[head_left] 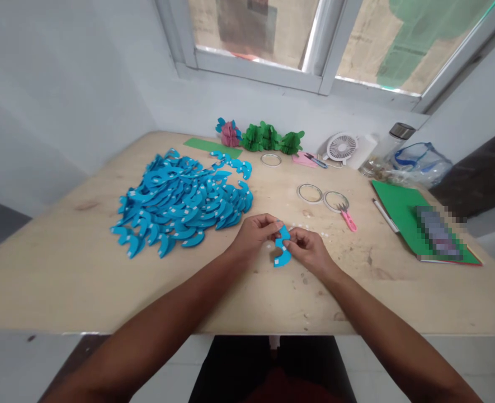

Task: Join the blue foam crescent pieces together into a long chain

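Observation:
A curved blue paper piece (283,255) with small white squares on it is between my hands, above the near middle of the table. My left hand (258,232) pinches its upper end between thumb and finger. From the other side, my right hand (309,246) is closed on its right edge, thumb on the paper. To the left of my hands lies a large heap of similar blue paper pieces (184,196), many bearing white squares. Small white bits (310,228) are scattered on the wood just beyond my right hand.
Tape rolls (310,193) and a pink-handled fork-like tool (348,218) lie beyond my right hand. Green paper figures (268,137), a small white fan (342,148) and a bottle (392,146) line the wall. Green sheets (402,210) and a white pen (385,215) lie right.

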Tool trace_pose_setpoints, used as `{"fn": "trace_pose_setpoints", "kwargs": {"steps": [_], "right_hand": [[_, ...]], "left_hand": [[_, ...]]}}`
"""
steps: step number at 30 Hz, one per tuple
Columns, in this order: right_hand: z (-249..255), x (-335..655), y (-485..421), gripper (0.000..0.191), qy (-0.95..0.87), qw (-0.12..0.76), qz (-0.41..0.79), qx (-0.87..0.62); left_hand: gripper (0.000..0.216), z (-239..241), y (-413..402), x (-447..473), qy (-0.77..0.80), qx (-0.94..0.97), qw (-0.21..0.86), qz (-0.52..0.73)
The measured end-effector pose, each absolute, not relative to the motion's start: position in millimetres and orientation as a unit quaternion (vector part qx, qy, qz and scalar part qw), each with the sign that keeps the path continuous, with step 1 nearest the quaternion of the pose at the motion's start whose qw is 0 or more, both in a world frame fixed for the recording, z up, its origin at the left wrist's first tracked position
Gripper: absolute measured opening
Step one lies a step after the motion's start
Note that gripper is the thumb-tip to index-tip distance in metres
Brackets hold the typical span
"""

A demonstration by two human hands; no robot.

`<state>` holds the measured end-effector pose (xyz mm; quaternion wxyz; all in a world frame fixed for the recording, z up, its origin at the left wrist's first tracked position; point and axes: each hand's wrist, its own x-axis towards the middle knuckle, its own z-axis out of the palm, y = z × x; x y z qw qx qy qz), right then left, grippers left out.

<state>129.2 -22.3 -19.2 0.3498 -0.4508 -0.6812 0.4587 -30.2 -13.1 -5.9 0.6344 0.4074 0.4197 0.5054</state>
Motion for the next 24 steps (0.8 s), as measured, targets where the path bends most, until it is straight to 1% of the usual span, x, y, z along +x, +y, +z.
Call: {"fn": "trace_pose_setpoints", "kwargs": {"steps": [4,9,16,24], "right_hand": [[-15.5,129.2,-23.4,0.026,-0.669,0.359,0.468,-0.452],[-13.5,130.2,-24.3,0.030,-0.662,0.366,0.466,-0.459],[-15.5,130.8,-24.4,0.029,-0.681,0.370,0.435,-0.459],[-17.7,131.8,-23.5,0.026,-0.668,0.380,0.443,-0.461]], "left_hand": [[0.015,-6.1,-13.2,-27.3,0.429,0.440,0.601,0.511],[0.015,-9.9,-15.1,-22.6,0.423,0.444,0.611,0.501],[0.018,-10.7,-16.4,-22.6,0.382,0.376,0.690,0.487],[0.019,-7.6,-14.6,-23.4,0.405,0.377,0.662,0.506]]}}
